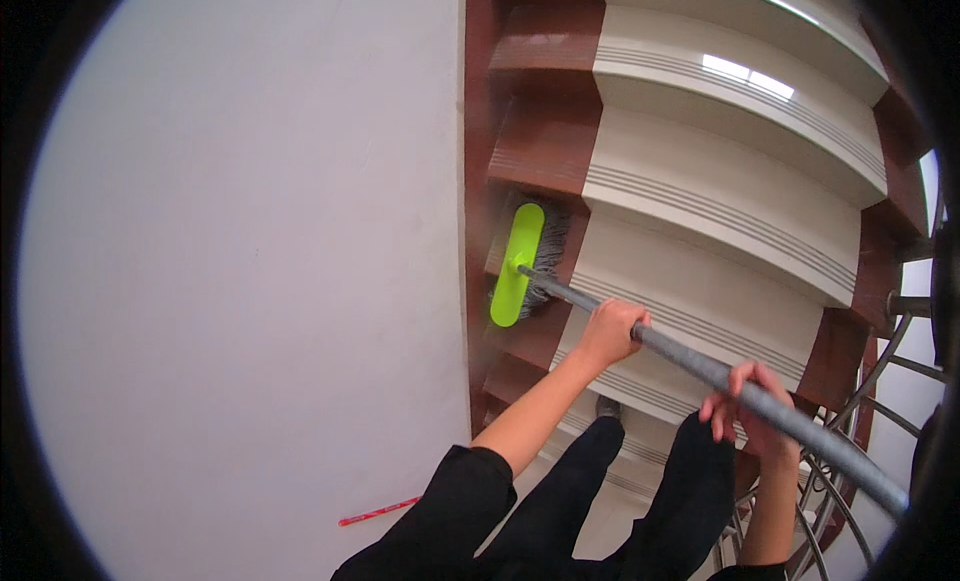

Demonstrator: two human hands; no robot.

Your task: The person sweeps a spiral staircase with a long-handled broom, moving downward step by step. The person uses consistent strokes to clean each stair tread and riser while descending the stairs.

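A push broom lies slantwise across the view, its lime-green plastic head (517,266) over the brown border of the stairs. Grey bristles (553,243) show along the head's right side. My left hand (616,332) is wrapped round the lower part of the grey broom handle (686,360). Farther up the handle, my right hand (757,410) holds it loosely, some fingers spread away from it. The handle's top end runs off toward the lower right rim.
Beige stair treads (720,243) with grooved edges and brown side strips rise ahead. A pale wall (247,243) borders the left, bearing a red strip (379,511). Metal railings (870,386) stand on the right. My shoe (608,407) rests on a lower step.
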